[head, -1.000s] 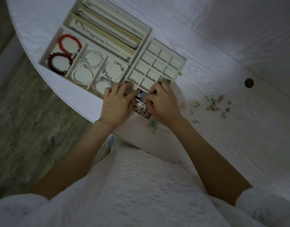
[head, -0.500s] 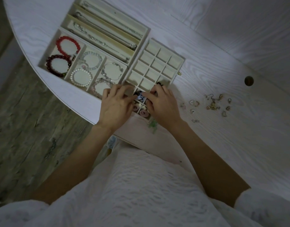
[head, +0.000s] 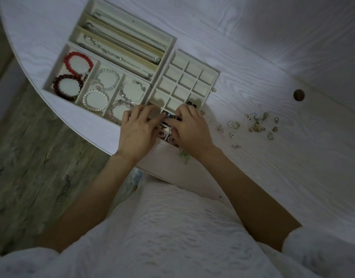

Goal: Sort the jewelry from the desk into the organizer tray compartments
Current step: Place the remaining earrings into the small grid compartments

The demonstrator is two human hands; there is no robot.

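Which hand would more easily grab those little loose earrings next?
Probably the right hand: the loose earrings lie on the desk on its side; the left hand would have to cross over.

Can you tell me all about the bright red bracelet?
The bright red bracelet is a closed ring of round, glossy red beads, like glass or stone. It lies flat in the far end of the leftmost compartment of the cream organizer tray. A darker red bracelet lies just nearer, about touching it. No hand touches it.
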